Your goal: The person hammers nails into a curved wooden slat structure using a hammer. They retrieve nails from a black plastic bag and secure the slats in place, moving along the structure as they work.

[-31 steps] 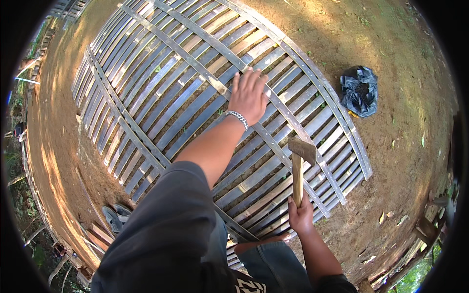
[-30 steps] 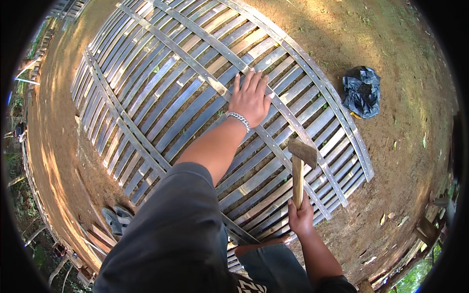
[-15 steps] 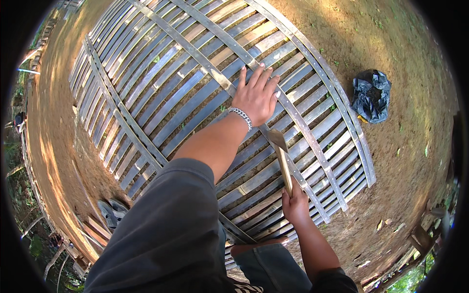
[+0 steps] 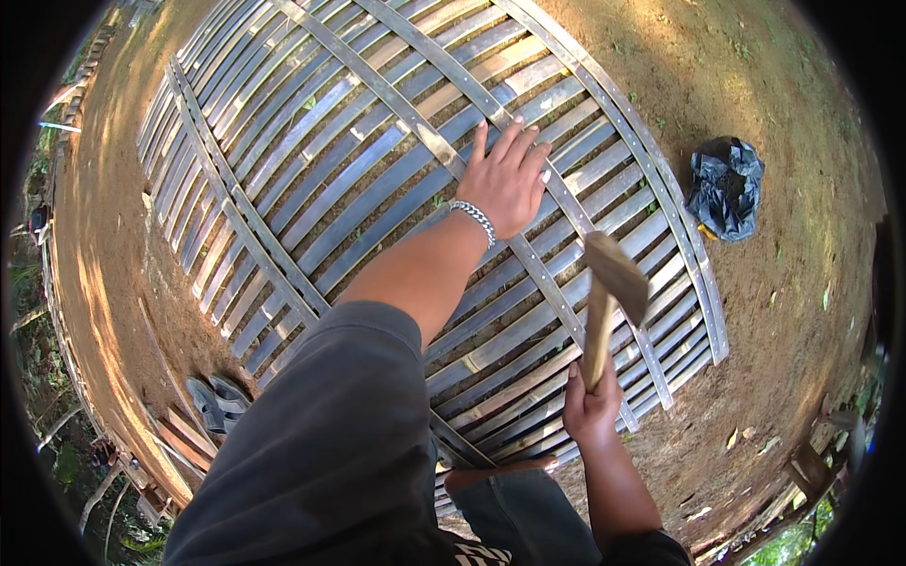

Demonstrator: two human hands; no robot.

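A large lattice panel of split bamboo slats lies on the ground in front of me, with long cross strips fixed over the slats. My left hand rests palm down across it, fingers spread, beside a cross strip; a chain bracelet circles that wrist. Lower and to the right, my right hand is closed around the wooden handle of a hatchet. Its brown head, wider at one end, is held up over the panel's right part, apart from my left hand.
A crumpled black plastic bag sits on the bare soil to the right of the panel. At the lower left lie a pair of grey shoes and some wooden pieces. My bent leg is at the panel's near edge.
The hatchet has risen off the strip near my left hand and swung to the right. My right hand has shifted slightly right and down; my left hand stays on the slats.
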